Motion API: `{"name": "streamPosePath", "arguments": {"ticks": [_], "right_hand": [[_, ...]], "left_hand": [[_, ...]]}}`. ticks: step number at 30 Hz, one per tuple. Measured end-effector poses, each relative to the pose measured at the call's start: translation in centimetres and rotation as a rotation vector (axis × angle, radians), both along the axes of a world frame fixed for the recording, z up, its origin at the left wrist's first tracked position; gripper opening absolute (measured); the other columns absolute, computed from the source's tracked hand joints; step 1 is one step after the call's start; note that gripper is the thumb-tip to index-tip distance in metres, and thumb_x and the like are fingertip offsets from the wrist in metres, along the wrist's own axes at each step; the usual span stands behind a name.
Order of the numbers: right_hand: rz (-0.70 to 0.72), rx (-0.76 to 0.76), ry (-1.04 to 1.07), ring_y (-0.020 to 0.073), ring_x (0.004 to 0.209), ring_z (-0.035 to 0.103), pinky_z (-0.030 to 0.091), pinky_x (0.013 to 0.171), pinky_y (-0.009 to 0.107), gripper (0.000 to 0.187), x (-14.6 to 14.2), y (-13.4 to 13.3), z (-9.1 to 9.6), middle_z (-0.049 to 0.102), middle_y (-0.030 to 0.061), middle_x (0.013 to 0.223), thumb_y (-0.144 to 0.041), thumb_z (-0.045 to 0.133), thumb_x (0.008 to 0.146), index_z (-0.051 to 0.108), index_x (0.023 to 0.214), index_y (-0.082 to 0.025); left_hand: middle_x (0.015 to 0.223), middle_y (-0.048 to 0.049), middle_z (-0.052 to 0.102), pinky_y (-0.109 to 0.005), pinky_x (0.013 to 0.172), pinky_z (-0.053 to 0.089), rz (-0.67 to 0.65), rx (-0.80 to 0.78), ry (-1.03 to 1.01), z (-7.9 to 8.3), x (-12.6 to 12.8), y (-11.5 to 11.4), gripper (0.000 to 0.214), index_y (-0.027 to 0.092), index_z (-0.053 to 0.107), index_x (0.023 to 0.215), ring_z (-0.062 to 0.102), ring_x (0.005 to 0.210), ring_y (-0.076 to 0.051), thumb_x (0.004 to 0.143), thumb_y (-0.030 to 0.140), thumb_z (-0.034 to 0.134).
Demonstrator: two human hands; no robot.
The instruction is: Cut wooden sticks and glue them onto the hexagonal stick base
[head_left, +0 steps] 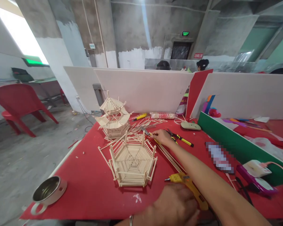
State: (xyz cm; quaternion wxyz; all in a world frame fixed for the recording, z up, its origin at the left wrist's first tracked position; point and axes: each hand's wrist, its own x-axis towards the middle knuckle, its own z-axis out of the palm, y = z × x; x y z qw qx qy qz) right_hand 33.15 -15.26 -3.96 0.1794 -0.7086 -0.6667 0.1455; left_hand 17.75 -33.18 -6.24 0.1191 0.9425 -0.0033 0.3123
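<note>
My right hand point(162, 137) reaches over the table, its thumb and fingers pinched at a pile of thin wooden sticks point(138, 137). The fingers are beside a grey metal tool point(145, 130); what they grip is too small to tell. My left hand point(171, 204), blurred, is curled near the front edge. It overlaps the yellow glue gun point(182, 179), whose nozzle points left; what the hand holds is hidden. Before my hands sits a hexagonal stick base point(133, 160) with short posts and rails. Behind it stands a tiered stick pagoda point(114, 117). Several long sticks point(171, 157) lie beneath my right forearm.
A metal cup point(49, 191) stands at the front left corner. Yellow-black pliers point(184, 140), a yellow utility knife point(140, 117) and a glasses case point(190, 126) lie farther back. A green divider point(235, 147) and a purple power strip point(257, 182) line the right.
</note>
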Motion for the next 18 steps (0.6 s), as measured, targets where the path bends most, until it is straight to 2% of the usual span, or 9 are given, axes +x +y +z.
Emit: {"name": "streamPosePath", "arguments": {"ticks": [2, 4, 6, 9, 12, 15, 18], "right_hand": [[-0.015, -0.011, -0.026, 0.017, 0.08, 0.066, 0.038, 0.064, 0.023, 0.026, 0.3, 0.7, -0.1, 0.077, 0.0023, 0.093, -0.044, 0.061, 0.087, 0.078, 0.1, -0.028], [-0.017, -0.018, -0.048, 0.0176, 0.081, 0.066, 0.037, 0.063, 0.024, 0.027, 0.5, 1.6, -0.2, 0.077, 0.0024, 0.094, -0.044, 0.06, 0.088, 0.077, 0.101, -0.029], [-0.008, -0.021, -0.064, 0.0184, 0.085, 0.066, 0.038, 0.065, 0.024, 0.028, 0.5, 2.4, -0.3, 0.076, 0.0024, 0.099, -0.046, 0.061, 0.087, 0.076, 0.105, -0.029], [0.022, -0.026, -0.092, 0.0194, 0.092, 0.066, 0.04, 0.068, 0.025, 0.033, 0.5, 3.2, -0.4, 0.074, 0.0029, 0.107, -0.049, 0.064, 0.085, 0.073, 0.109, -0.028], [0.043, -0.051, -0.14, 0.0215, 0.089, 0.066, 0.04, 0.068, 0.026, 0.032, 0.8, 2.8, -0.6, 0.075, 0.0044, 0.098, -0.052, 0.067, 0.081, 0.074, 0.098, -0.026], [0.052, -0.082, -0.19, 0.0232, 0.081, 0.066, 0.039, 0.066, 0.028, 0.032, 1.0, 1.7, -0.7, 0.074, 0.005, 0.087, -0.051, 0.075, 0.072, 0.073, 0.091, -0.025], [0.06, -0.055, -0.226, 0.027, 0.087, 0.065, 0.041, 0.07, 0.03, 0.037, 0.6, 1.0, -0.5, 0.073, 0.0095, 0.092, -0.053, 0.073, 0.073, 0.073, 0.093, -0.022]], "left_hand": [[0.063, 0.0012, 0.057, -0.029, 0.048, 0.037, -0.141, 0.093, 0.025, 0.5, 1.1, 0.9, 0.027, 0.018, 0.057, 0.065, 0.05, 0.053, -0.011, 0.09, 0.029, 0.058], [0.064, 0.0018, 0.056, -0.029, 0.045, 0.032, -0.204, 0.141, 0.033, 1.0, 1.6, 1.6, 0.028, 0.018, 0.058, 0.067, 0.048, 0.053, -0.01, 0.092, 0.03, 0.058], [0.064, 0.0017, 0.057, -0.028, 0.046, 0.032, -0.204, 0.14, 0.034, 1.4, 1.8, 2.2, 0.026, 0.018, 0.059, 0.069, 0.049, 0.053, -0.01, 0.092, 0.028, 0.058], [0.067, 0.0007, 0.061, -0.027, 0.048, 0.034, -0.146, 0.055, 0.027, 1.3, 1.8, 2.8, 0.025, 0.018, 0.06, 0.069, 0.052, 0.056, -0.009, 0.092, 0.025, 0.057], [0.067, -0.0014, 0.062, -0.027, 0.048, 0.036, -0.06, -0.001, -0.033, 0.2, 2.2, 3.0, 0.026, 0.018, 0.059, 0.066, 0.053, 0.056, -0.01, 0.091, 0.023, 0.055], [0.058, -0.001, 0.058, -0.028, 0.047, 0.037, -0.009, 0.013, -0.13, -1.6, 3.2, 2.9, 0.032, 0.019, 0.057, 0.058, 0.048, 0.049, -0.011, 0.089, 0.025, 0.058], [0.055, -0.0002, 0.058, -0.029, 0.049, 0.039, 0.026, 0.024, -0.15, -3.4, 4.0, 2.7, 0.034, 0.02, 0.054, 0.055, 0.047, 0.046, -0.01, 0.087, 0.03, 0.063]]}}
